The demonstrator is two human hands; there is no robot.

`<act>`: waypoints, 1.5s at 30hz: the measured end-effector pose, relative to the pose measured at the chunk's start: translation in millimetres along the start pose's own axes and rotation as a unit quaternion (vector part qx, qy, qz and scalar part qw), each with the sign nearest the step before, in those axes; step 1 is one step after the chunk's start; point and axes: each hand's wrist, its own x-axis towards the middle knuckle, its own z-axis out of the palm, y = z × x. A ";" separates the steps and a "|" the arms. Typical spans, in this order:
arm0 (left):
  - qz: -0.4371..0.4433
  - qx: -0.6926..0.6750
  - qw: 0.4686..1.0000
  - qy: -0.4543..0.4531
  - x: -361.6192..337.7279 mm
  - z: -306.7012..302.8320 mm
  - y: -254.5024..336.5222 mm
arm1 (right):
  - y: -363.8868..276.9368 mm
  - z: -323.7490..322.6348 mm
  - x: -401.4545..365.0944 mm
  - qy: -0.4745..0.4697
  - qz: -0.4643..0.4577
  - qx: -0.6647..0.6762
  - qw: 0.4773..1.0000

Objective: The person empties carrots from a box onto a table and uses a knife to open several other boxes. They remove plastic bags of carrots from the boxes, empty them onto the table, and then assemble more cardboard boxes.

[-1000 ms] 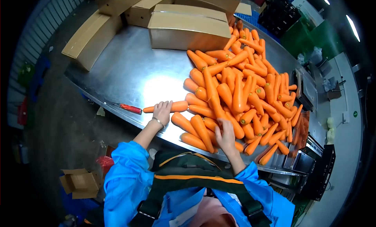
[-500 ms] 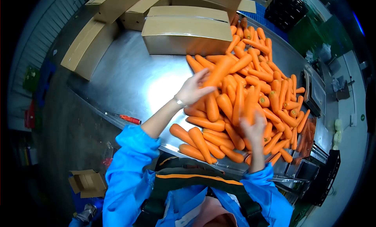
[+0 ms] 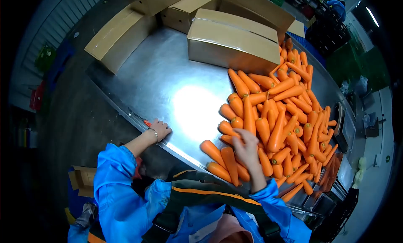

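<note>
A large heap of orange carrots (image 3: 277, 129) covers the right part of the metal table (image 3: 138, 75). At the table's near left edge, my left hand (image 3: 159, 129) is closed on a red-handled tool (image 3: 147, 123), whose thin end points left. A bracelet circles that wrist. My right hand (image 3: 247, 145) is at the near left side of the heap, over the carrots, its fingers bent and slightly blurred. Whether it grips a carrot cannot be made out. Below and left of it lie several carrots, one of them a darker, flat-looking carrot (image 3: 229, 165).
A closed cardboard box (image 3: 235, 40) stands behind the carrots, with more cardboard boxes (image 3: 117, 37) at the back left. A scale-like device (image 3: 345, 127) sits at the right edge. Dark crates (image 3: 329, 37) are beyond the table. A small open box (image 3: 82, 180) is at lower left.
My left hand has left the heap and the carrot it held and moved down-left onto the red tool. My right hand shifted left, without its earlier carrot visible. The view has turned.
</note>
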 end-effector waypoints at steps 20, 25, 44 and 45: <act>0.075 -0.175 0.823 0.535 62.1 -228.3 29.1 | 107.7 -121.1 150.9 0.035 0.296 0.273 0.915; -0.135 -0.386 0.752 0.518 167.9 -248.3 -103.0 | 191.7 -159.5 236.5 0.046 0.218 0.085 0.971; -0.304 -0.465 0.759 0.340 269.1 -310.4 -213.4 | 266.5 -167.0 299.8 -0.051 0.335 0.178 0.924; -0.309 -0.453 0.755 0.359 266.3 -315.0 -202.5 | 267.1 -167.1 297.1 -0.025 0.327 0.184 0.927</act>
